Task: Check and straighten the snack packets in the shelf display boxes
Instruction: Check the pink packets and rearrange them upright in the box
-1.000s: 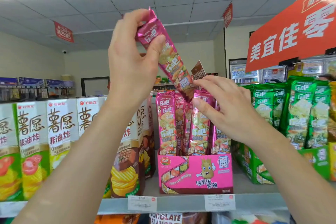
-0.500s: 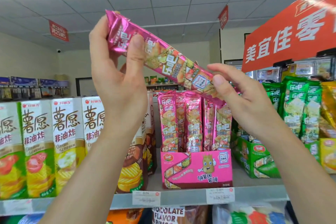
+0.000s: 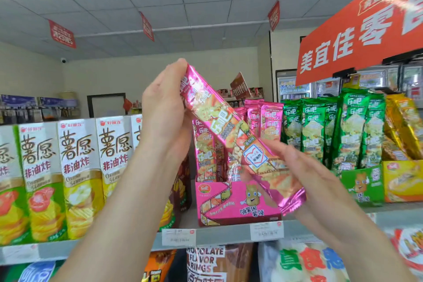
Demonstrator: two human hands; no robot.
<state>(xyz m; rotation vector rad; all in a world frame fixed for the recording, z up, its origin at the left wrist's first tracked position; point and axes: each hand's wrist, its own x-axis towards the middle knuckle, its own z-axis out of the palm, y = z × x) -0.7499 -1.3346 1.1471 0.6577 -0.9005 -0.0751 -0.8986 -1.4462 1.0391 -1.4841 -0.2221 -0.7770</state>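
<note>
The left hand (image 3: 164, 110), in the middle of the frame, grips the top end of a pink snack packet (image 3: 229, 126), fingers curled round its edge. The right hand (image 3: 315, 176), lower right of centre and blurred, holds the bottom end from behind. The packet slants from upper left down to lower right, in front of the pink display box (image 3: 219, 204) on the shelf (image 3: 217, 234). More pink packets (image 3: 270, 121) stand upright in that box. Green packets (image 3: 315, 126) stand just to the right, white cartons (image 3: 75, 167) to the left.
</note>
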